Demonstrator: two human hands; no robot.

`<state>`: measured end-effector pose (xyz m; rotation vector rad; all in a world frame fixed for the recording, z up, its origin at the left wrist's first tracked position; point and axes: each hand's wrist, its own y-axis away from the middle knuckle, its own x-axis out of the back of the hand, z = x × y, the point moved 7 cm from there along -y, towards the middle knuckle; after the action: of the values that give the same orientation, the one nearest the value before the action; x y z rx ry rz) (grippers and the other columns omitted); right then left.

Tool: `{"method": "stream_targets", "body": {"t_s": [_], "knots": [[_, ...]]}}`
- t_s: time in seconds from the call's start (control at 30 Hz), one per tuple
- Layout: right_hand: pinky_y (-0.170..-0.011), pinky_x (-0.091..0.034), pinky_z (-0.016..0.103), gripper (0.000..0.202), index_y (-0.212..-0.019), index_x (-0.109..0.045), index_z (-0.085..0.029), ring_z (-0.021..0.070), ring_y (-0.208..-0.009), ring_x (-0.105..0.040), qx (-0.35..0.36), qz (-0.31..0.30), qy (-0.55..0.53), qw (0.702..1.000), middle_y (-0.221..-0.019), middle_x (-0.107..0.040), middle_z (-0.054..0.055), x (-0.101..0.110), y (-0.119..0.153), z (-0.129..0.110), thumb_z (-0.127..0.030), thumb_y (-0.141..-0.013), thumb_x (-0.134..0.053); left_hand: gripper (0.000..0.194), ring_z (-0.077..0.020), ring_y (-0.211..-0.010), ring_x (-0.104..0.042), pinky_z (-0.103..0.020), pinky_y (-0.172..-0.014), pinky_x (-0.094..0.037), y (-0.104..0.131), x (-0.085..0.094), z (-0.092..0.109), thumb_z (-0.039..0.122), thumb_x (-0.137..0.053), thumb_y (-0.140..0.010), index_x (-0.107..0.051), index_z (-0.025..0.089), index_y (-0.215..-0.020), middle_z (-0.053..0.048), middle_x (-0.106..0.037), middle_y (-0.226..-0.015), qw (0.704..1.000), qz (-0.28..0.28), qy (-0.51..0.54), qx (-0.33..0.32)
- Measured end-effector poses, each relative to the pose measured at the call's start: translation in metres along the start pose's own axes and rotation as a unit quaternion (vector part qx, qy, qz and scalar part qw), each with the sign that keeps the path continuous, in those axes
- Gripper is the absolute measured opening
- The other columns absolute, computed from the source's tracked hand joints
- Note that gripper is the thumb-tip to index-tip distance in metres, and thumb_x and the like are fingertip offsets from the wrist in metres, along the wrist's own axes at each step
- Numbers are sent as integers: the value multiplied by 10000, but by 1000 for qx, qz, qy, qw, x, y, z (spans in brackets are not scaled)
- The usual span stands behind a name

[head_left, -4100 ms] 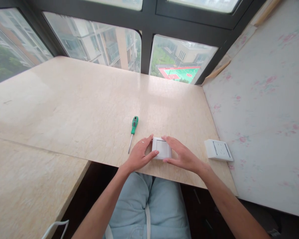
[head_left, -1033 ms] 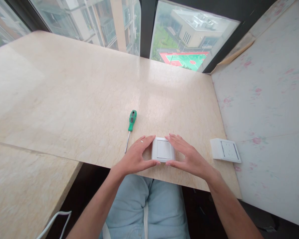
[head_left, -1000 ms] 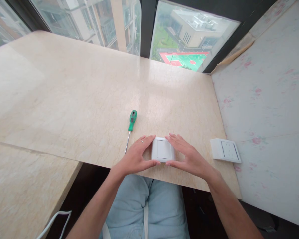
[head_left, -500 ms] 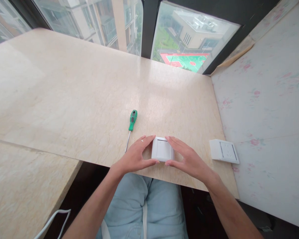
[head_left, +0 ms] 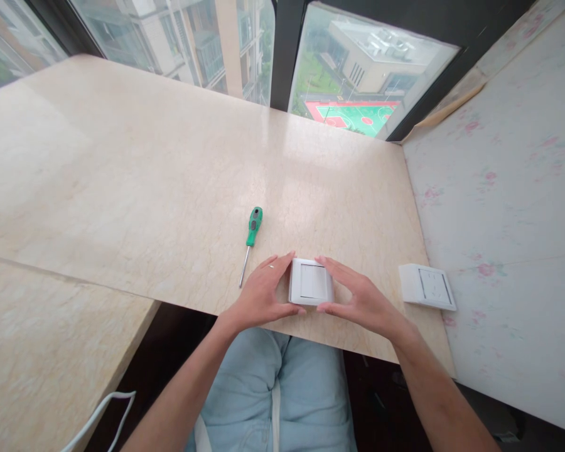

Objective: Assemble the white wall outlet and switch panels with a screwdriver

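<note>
A white square wall switch (head_left: 313, 281) lies on the stone-topped ledge near its front edge, with thin dark gaps around its centre panel. My left hand (head_left: 268, 289) curves round the switch's left side, fingertips at the far corner and thumb at the near edge. From the right, my right hand (head_left: 358, 294) grips it the same way, fingers at the far edge and thumb at the near one. Just beyond my left hand rests a screwdriver (head_left: 254, 227) with a green handle, its metal shaft pointing toward me.
A second white unit, a boxed wall socket (head_left: 428, 287), sits at the right against the floral-papered wall (head_left: 508, 220). Windows with dark frames (head_left: 285, 56) bound the far side. A white cable (head_left: 98, 411) hangs at lower left, by a gap in the ledge (head_left: 122, 188).
The view has shifted slightly, so everything appears a little farther right. The dark gap round the switch's centre panel now shows along its left side too. Both hands keep their places around the switch.
</note>
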<state>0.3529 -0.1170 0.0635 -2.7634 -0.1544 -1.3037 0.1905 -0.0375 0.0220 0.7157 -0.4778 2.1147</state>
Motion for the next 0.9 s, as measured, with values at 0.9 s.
{"method": "stream_targets", "body": {"t_s": [0.9], "knots": [[-1172,-405,586,845,-1552,-365,-284,346,-1414,-489,-48,72,-23,996,-1509,-535,128,13,26,12,-417,-831,-784,980,-326,-1411,-494,-546,-1235,-319,4,-1,-1,407,-777,-774,-231,242,-1571,-127,-487,-1551,999,25,-16,-31]]}}
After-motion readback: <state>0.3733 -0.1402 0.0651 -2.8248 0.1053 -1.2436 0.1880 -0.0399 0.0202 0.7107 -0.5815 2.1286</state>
